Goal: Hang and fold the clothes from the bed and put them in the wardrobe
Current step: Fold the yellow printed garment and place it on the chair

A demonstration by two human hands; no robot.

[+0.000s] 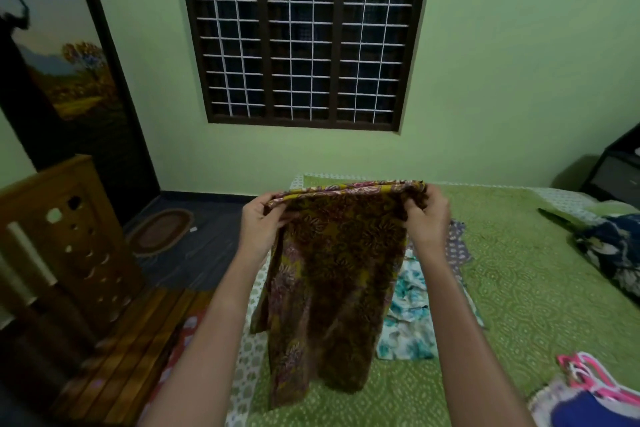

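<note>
While left hand (pixel 261 225), right hand (pixel 429 218) grip garment (pixel 332 274)

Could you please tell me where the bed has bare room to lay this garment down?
Bare bedspread lies between the teal floral garment and the navy floral garment, and near the front edge beside the pink hangers. It is crowded right around the held brown garment.

A dark-framed window (pixel 304 35) with 3 white-grilled panels sits in the green wall (pixel 502 80) at 12 o'clock. An oval mat (pixel 160 231) lies on the floor (pixel 207 243) at 9 o'clock; a dark cabinet (pixel 616 170) stands at 3 o'clock.
</note>
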